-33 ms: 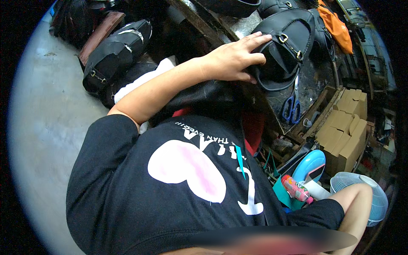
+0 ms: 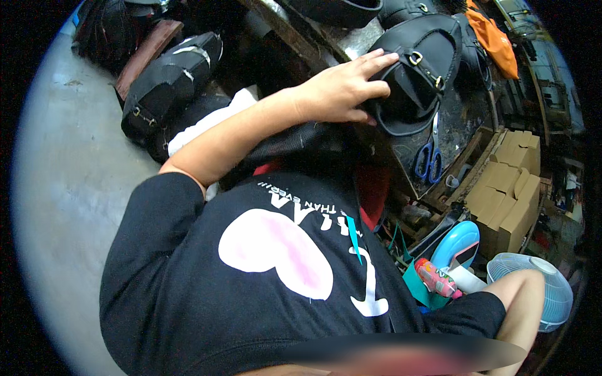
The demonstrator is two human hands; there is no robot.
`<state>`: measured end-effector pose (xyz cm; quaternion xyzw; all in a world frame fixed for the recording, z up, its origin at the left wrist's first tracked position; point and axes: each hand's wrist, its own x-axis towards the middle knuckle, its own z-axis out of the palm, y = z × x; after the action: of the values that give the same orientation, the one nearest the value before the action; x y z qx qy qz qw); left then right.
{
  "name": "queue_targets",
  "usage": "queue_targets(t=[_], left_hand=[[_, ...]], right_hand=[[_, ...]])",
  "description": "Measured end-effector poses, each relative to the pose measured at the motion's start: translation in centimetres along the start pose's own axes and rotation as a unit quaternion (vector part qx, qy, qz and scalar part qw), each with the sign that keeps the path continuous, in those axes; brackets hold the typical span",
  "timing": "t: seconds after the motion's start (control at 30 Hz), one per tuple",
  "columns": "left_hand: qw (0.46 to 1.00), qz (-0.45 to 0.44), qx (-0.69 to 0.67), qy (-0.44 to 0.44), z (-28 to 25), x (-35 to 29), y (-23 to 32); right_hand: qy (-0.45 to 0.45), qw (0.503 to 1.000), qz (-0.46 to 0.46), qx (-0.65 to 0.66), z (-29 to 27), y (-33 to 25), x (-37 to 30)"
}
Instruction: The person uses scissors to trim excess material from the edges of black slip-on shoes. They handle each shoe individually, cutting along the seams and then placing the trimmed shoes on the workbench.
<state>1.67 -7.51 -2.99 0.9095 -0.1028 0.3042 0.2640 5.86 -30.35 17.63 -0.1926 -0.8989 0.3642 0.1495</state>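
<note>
My left hand lies against the left edge of a black bag, which has gold-coloured ring and clasp fittings. Its fingers are spread: some stretch over the bag's side, while the thumb points at the lower rim. Below the bag, blue-handled scissors lie on the dark worktable, blades partly under the bag's lower edge. On the right, my bent right forearm goes out of the picture at the bottom, and that hand does not show.
More black bags, one at the left, surround the table. An orange cloth hangs far right. Cardboard boxes, a pink bottle, a round blue object and a fan stand to the right. White cloth lies beneath my left forearm.
</note>
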Motion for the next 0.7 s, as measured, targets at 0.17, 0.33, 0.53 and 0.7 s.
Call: queue_targets(t=[0.17,0.33,0.53,0.7], left_hand=[[0.999,-0.007,0.041,-0.002,-0.5,-0.5,2.2],[0.997,0.016,0.072,-0.016,0.9,-0.6,3.6],[0.997,0.025,-0.040,0.065,0.6,0.3,3.7],[0.924,-0.046,-0.342,0.164,-1.9,0.1,5.4]], right_hand=[[0.097,0.989,-0.051,0.102,-0.8,1.7,-3.0],[0.324,0.924,-0.100,0.179,2.6,5.9,-7.8],[0.703,0.688,0.178,0.038,10.1,7.4,-11.3],[0.790,0.541,0.263,-0.120,11.4,7.2,-11.9]])
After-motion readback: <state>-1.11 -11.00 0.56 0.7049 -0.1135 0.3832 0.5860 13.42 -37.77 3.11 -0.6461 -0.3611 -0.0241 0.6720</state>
